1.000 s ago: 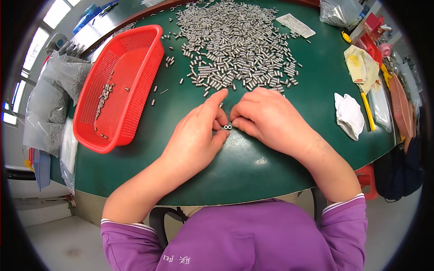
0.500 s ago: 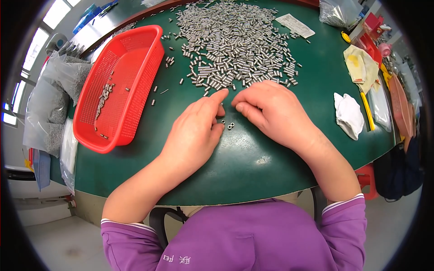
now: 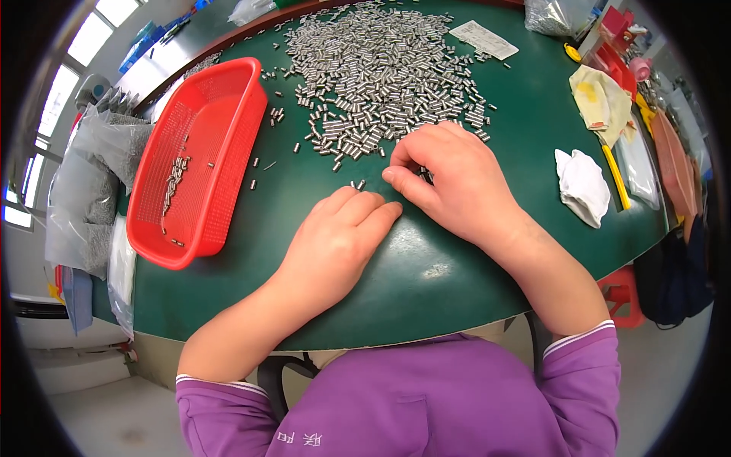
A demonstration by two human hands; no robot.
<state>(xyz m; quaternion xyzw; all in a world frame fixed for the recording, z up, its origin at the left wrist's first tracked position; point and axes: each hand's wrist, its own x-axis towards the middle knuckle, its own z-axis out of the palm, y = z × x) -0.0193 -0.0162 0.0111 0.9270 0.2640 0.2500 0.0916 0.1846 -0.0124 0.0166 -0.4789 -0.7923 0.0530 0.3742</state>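
Observation:
My left hand [image 3: 335, 240] rests low on the green table [image 3: 411, 282] with its fingers bent together. A couple of small shiny metal tubes [image 3: 358, 185] poke out at its fingertips; anything beneath the fingers is hidden. My right hand [image 3: 457, 171] curls at the near edge of a big pile of the same metal tubes [image 3: 373, 68]. Its thumb and forefinger tips are close together, and a few tubes [image 3: 426, 176] show in the shadow beneath its palm. What its fingers grip, if anything, cannot be made out.
A red plastic basket [image 3: 247, 126] holding some tubes stands left, beside clear bags [image 3: 80, 194] of small parts. Loose tubes [image 3: 253, 184] lie between basket and pile. A paper slip [image 3: 484, 39], white cloth [image 3: 582, 187], yellowish cloth [image 3: 601, 103] and yellow-handled tool [image 3: 615, 178] lie right.
My left hand has moved back toward me, over the spot where a few tubes stood between the hands. My right hand stays near the pile's edge, with tubes now showing beneath it.

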